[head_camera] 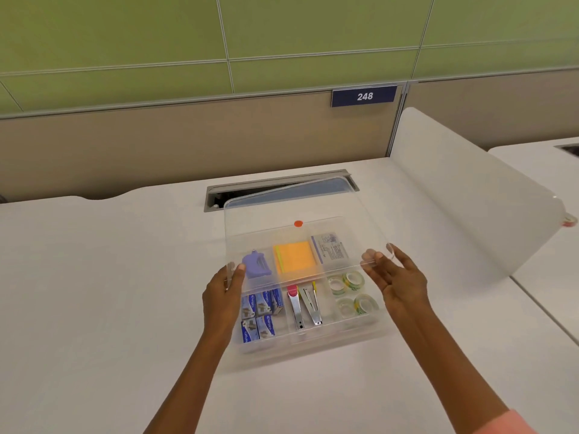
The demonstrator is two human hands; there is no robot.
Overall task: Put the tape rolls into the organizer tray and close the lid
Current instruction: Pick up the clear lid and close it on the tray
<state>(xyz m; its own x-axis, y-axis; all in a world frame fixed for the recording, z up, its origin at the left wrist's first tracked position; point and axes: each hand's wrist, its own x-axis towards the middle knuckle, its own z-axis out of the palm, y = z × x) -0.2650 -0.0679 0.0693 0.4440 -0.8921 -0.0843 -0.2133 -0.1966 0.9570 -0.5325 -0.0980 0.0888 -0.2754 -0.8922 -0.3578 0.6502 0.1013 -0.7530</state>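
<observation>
Holding, head view: both hands carry the clear lid [300, 211] above the organizer tray [313, 346], one hand at each near corner.
Left hand [224, 292]: clamped on the lid's near-left corner, thumb on top, the other fingers hidden beneath the plastic.
Right hand [396, 275]: pinching the near-right corner, fingertips [374, 255] on the rim, palm open and turned inward.
Lid attitude: tilted, near edge raised in the hands; the far edge reaches past the tray's back wall over the cable slot [282, 191] in the desk [94, 277] (whether it touches anything there I cannot tell).
Key relation: the tray lies directly below and slightly nearer the person than the lid, so the lid appears to need drawing back and lowering; its long axis runs left to right, matching the tray's.
Nearer hand: neither clearly; both sit about level along the near edge.
Tape rolls [351, 292]: four, all in the tray's near-right compartment, just below the right hand.
Other contents: staple boxes [260, 311] near-left, staplers [305, 305] in the middle, sticky notes [294, 256] behind.
Stage: judged, rolls stowed and closing the lid under way.
</observation>
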